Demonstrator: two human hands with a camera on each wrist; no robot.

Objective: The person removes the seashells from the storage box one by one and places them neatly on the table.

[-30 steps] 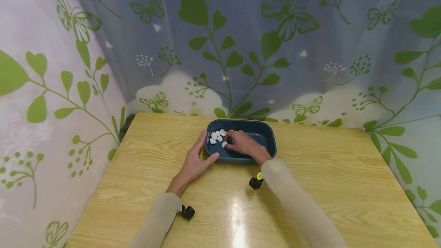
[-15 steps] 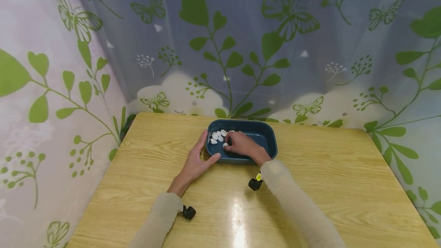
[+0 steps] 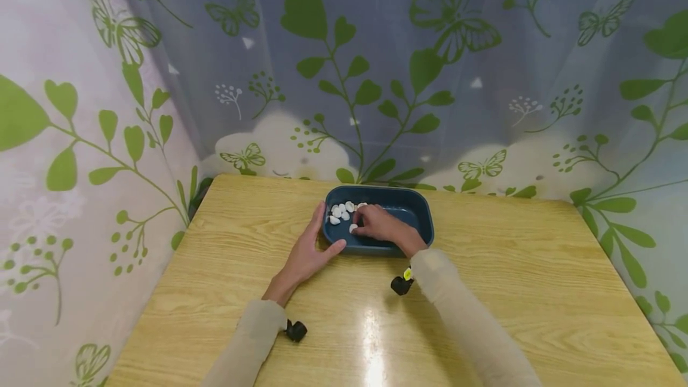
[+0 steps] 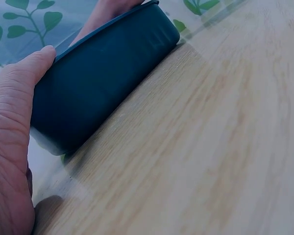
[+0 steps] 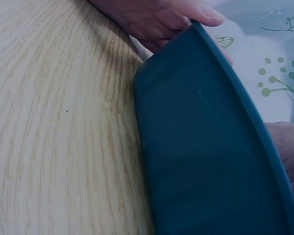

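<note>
A dark blue rectangular box stands on the table, with several small white shell-like pieces gathered at its left end. My left hand rests against the box's near left corner, fingers along the left side and thumb at the front rim. In the right wrist view, the left thumb shows over the rim. Inside the box, my right hand has its fingers bent down and pinches one white piece at the fingertips. From both wrist cameras, the box wall hides what the right fingertips do.
The wooden table runs up to a patterned curtain at the back, with another stretch of curtain on the left. A small black camera hangs at the right wrist, another black camera at the left.
My right fingers have shifted slightly around the white piece within the box. The left hand keeps its place at the corner, and the box stays put.
</note>
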